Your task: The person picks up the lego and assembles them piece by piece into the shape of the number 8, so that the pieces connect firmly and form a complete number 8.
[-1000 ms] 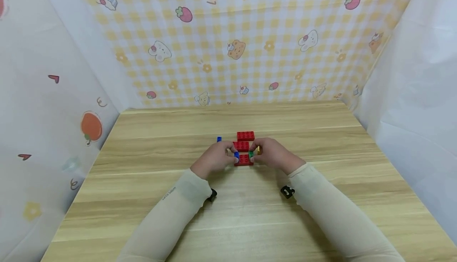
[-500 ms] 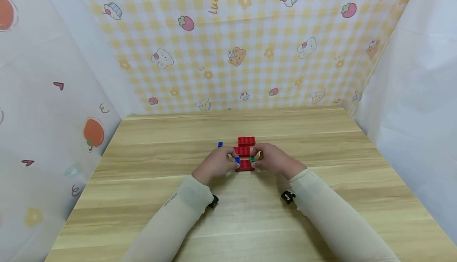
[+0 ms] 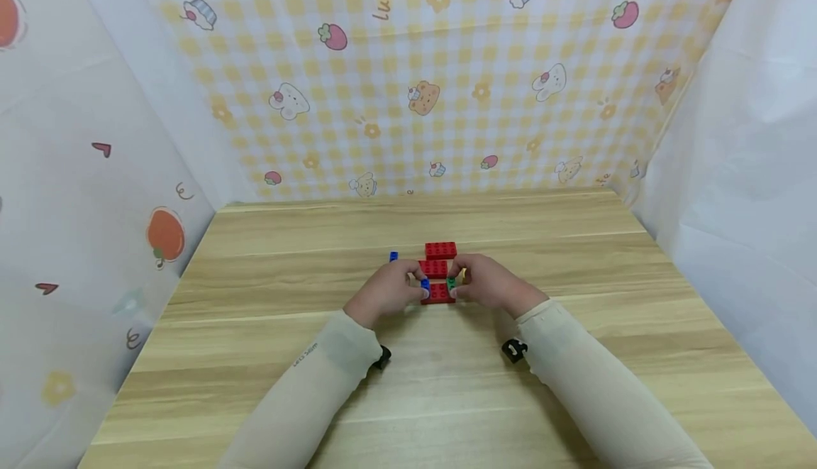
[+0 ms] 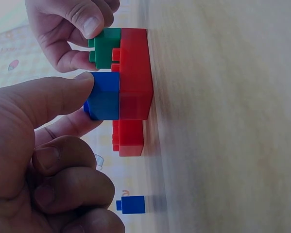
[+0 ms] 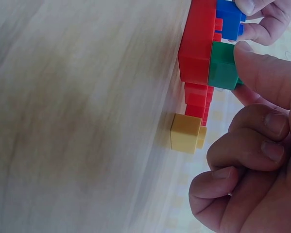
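Observation:
The nearest red building brick lies lengthwise across the table, between both hands. My left hand pinches a blue brick between thumb and forefinger, on the red brick's left end. At the right end, my right hand pinches a green brick the same way. Both small bricks sit flush against the red one's studded top in the wrist views, with red studs showing between them. The other fingers of each hand are curled in beside the palm.
Behind the worked brick lie two more red bricks, a middle one and a far one. Another blue brick stands beyond my left hand. A yellow brick sits close to my right fingers. The wooden table ends at a checked cloth backdrop.
The head view has tilted slightly. Both hands stay in place on the blue and green bricks, and the bricks keep their positions.

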`<state>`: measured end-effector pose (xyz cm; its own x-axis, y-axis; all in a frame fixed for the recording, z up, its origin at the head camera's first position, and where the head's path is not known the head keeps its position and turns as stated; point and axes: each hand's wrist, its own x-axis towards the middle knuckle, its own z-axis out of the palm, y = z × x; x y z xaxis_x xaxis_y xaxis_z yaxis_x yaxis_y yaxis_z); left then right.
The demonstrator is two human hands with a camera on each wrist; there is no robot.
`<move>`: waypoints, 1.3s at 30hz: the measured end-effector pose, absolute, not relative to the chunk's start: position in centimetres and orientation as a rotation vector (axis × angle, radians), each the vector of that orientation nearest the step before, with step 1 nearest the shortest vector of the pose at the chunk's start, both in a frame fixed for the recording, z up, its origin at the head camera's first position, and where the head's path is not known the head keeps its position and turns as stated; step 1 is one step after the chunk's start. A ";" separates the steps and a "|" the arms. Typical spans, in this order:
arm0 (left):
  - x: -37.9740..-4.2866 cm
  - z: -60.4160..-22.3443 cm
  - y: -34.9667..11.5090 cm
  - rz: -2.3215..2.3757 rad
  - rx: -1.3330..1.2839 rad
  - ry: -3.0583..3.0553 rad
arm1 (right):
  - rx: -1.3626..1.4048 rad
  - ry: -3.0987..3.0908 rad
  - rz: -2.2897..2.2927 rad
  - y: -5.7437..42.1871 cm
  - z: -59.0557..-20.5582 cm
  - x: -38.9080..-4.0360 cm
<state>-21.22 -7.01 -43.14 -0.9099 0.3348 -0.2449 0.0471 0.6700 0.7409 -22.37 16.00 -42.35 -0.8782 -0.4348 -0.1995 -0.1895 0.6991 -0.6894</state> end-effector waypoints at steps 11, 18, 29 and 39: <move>-21.2 -43.1 -7.0 1.109 0.282 2.511 | -0.476 2.552 -0.997 16.1 -42.6 -22.5; -21.3 -43.1 -6.9 1.105 0.302 2.525 | -0.468 2.552 -1.013 16.2 -42.6 -22.3; -21.2 -42.9 -6.9 1.035 0.300 2.560 | -0.456 2.544 -1.054 16.2 -42.9 -22.3; -21.3 -42.7 -7.1 1.032 0.296 2.560 | -0.421 2.531 -1.074 16.1 -42.7 -22.3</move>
<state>-21.29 -7.09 -42.70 -0.9118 0.3231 -0.2533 0.0571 0.7108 0.7011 -22.31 16.07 -42.74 -0.8916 -0.4025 -0.2075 -0.1304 0.6670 -0.7335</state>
